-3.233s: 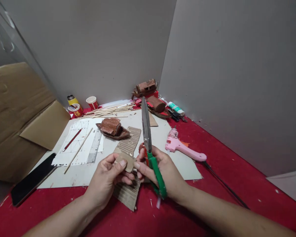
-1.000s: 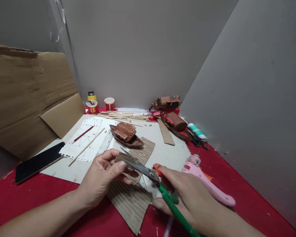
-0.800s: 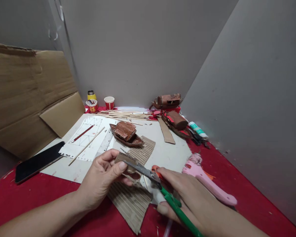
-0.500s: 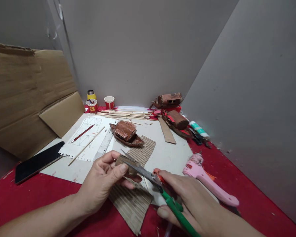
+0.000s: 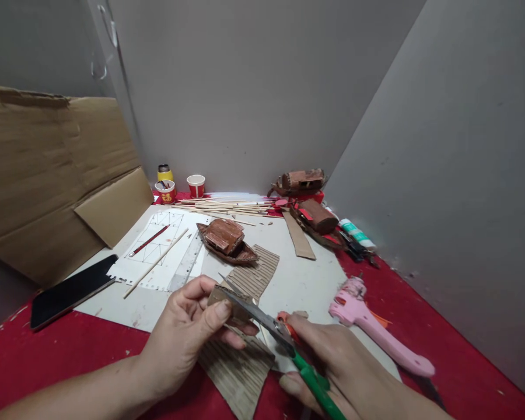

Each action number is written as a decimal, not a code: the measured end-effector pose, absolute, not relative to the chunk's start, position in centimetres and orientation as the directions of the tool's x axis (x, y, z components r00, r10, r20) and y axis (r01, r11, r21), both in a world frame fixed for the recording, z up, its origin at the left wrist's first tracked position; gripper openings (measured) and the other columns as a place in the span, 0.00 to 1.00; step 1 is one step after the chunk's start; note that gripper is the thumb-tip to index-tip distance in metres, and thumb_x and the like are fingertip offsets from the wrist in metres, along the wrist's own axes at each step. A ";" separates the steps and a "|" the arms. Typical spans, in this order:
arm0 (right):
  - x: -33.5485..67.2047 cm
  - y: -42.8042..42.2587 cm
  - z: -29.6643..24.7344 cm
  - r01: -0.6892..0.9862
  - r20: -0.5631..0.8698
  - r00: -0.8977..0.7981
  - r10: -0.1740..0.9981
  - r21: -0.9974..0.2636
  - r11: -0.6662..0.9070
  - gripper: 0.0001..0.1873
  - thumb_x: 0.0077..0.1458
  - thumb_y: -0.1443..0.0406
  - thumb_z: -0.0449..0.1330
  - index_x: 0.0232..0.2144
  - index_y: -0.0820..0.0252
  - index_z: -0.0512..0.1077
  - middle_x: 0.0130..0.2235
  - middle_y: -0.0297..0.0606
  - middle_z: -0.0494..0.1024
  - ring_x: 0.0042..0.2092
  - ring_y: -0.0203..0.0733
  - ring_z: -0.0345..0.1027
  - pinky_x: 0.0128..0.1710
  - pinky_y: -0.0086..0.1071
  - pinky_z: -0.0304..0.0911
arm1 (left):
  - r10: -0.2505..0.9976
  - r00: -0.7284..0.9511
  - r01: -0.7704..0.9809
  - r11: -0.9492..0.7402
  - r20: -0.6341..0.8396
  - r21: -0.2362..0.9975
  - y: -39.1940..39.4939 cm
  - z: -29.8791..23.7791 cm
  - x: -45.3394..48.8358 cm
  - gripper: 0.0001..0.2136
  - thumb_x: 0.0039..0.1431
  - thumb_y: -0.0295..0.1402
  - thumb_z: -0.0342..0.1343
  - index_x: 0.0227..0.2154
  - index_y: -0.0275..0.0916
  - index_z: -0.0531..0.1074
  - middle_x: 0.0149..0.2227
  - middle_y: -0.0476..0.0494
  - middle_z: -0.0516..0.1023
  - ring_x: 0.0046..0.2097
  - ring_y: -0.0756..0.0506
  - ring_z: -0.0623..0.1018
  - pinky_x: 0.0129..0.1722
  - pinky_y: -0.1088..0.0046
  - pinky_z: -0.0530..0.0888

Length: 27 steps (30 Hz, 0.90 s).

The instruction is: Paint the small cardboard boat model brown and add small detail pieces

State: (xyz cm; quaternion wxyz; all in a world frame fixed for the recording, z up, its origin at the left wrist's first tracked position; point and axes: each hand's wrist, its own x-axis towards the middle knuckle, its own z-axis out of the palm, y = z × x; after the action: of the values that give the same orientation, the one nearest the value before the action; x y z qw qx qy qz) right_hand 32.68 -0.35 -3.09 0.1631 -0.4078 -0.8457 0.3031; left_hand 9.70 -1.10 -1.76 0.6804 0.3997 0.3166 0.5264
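Observation:
My left hand (image 5: 192,326) pinches a small piece of brown cardboard (image 5: 219,296) between thumb and fingers. In my right hand (image 5: 328,350) is a pair of scissors (image 5: 284,337) with green and orange handles. The blades lie along the cardboard piece, close to my left thumb, with their tips a little apart. Below the hands hangs or lies a corrugated cardboard sheet (image 5: 240,373), and a second corrugated piece (image 5: 260,269) rests on the pale board (image 5: 306,280). Just beyond my left hand sits a brown model boat (image 5: 227,238) with a curved cabin roof.
Two more model boats (image 5: 317,216) stand at the back right. A pink glue gun (image 5: 380,326) lies at the right. On the left are a phone (image 5: 72,291), a drawing sheet (image 5: 151,256) and large cardboard (image 5: 48,175). Thin sticks (image 5: 227,205) and paper cups (image 5: 196,185) are behind.
The whole view has shifted slightly, so everything sits a little lower and further right. The scissor blades look somewhat closer together at the cardboard piece. Both hands keep their holds.

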 end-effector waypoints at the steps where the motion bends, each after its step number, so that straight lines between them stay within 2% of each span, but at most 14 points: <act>1: 32.7 -0.4 -3.1 0.601 0.020 -0.614 0.789 -0.637 0.483 0.14 0.59 0.51 0.54 0.33 0.54 0.64 0.27 0.32 0.74 0.26 0.39 0.64 0.26 0.32 0.54 | 0.969 0.247 -0.467 0.125 -0.007 0.875 -1.1 -1.8 9.7 0.09 0.56 0.35 0.65 0.32 0.38 0.72 0.30 0.46 0.83 0.32 0.48 0.83 0.30 0.79 0.78; 9: 33.0 -0.4 -3.2 0.687 0.091 -0.582 0.808 -0.476 0.548 0.11 0.59 0.54 0.56 0.36 0.53 0.64 0.27 0.33 0.77 0.26 0.44 0.69 0.25 0.34 0.57 | 0.968 0.251 -0.442 0.101 0.016 0.891 -1.1 -2.1 9.5 0.06 0.59 0.34 0.63 0.34 0.38 0.73 0.31 0.45 0.83 0.35 0.47 0.83 0.31 0.79 0.78; 15: 33.4 -0.5 -3.1 0.698 0.141 -0.589 0.796 -0.407 0.589 0.11 0.58 0.55 0.58 0.35 0.54 0.64 0.27 0.34 0.78 0.27 0.45 0.72 0.25 0.34 0.59 | 0.971 0.239 -0.440 0.082 0.029 0.894 -1.1 -2.1 9.6 0.07 0.58 0.35 0.64 0.34 0.39 0.72 0.32 0.46 0.83 0.31 0.50 0.82 0.31 0.80 0.78; 23: 33.2 -0.2 -2.2 0.730 0.120 -0.587 0.801 -0.349 0.587 0.11 0.55 0.58 0.61 0.31 0.53 0.60 0.25 0.32 0.75 0.22 0.42 0.65 0.23 0.31 0.52 | 0.961 0.261 -0.395 0.018 0.094 0.918 -1.1 -2.3 9.3 0.08 0.60 0.37 0.62 0.34 0.38 0.72 0.30 0.45 0.84 0.25 0.53 0.79 0.27 0.81 0.74; 27: 33.0 -0.1 -2.1 0.751 0.100 -0.576 0.812 -0.327 0.573 0.14 0.53 0.56 0.62 0.30 0.53 0.60 0.25 0.33 0.73 0.22 0.42 0.63 0.23 0.31 0.51 | 0.955 0.281 -0.408 0.035 0.089 0.912 -1.3 -2.4 9.6 0.09 0.58 0.37 0.64 0.32 0.38 0.72 0.28 0.47 0.82 0.25 0.53 0.78 0.27 0.81 0.74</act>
State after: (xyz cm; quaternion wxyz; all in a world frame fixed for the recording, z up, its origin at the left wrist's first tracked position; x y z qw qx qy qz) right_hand 32.96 -0.09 -2.07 0.1201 -0.4446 -0.8787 0.1253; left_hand 9.63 -1.27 -2.43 0.6550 0.4601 0.2976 0.5203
